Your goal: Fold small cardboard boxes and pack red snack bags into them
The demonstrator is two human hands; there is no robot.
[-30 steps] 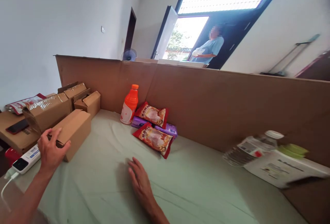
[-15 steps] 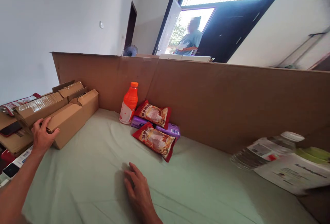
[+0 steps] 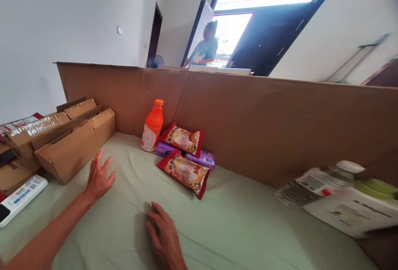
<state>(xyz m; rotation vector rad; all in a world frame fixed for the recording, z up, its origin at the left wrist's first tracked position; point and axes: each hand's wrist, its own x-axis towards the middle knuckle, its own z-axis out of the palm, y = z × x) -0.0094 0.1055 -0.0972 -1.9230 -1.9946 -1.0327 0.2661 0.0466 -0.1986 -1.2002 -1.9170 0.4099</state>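
Because nothing lies between its fingers, I read the left hand as empty: they fan apart, the thumb standing out to the right. Whether they brush the long cardboard box I cannot tell; its side face lies just beside the fingertips, to their left. The right hand holds nothing either, its fingers loosely bent with slight gaps (from this far off, I can't judge whether they rest on the green cloth).

Beyond the right fingertips, the front snack bag overlaps some purple packaging, and the rear snack bag lies over it too; I suspect that pack props both up. Past the fingers of both hands, an orange bottle stands upright near the cardboard wall, perhaps for backing. Left of the left fingers, the box runs alongside a taped carton, probably to save room, while a white device lies nearer me. Well right of the right fingers sit a clear jug and a white container. Farthest off, a person stands by the doorway.
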